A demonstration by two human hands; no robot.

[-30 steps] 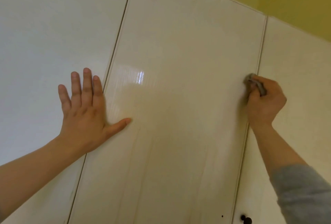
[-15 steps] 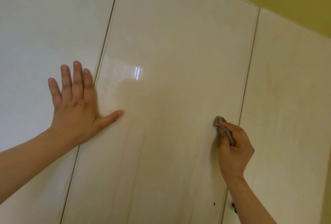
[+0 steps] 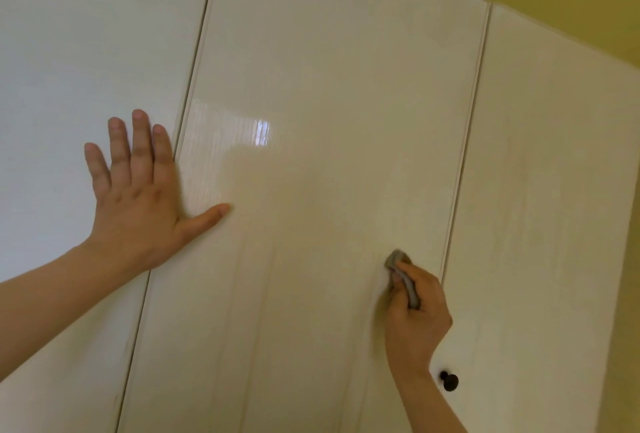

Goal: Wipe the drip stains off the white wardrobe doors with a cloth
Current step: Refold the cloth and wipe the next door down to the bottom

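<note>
Small grey cloth (image 3: 398, 261) pressed on the glossy white middle door (image 3: 329, 86), near its right edge.
The right hand (image 3: 419, 318) curls its fingers round the crumpled cloth; only its top end shows above them. Faint drip stains (image 3: 249, 294) run down the door left of it. The left hand (image 3: 138, 204) lies flat, fingers straight, across the left seam. One second ago the cloth was higher, at the right seam.

Streaked white wardrobe doors (image 3: 329, 69), dark knob (image 3: 449, 381)
</note>
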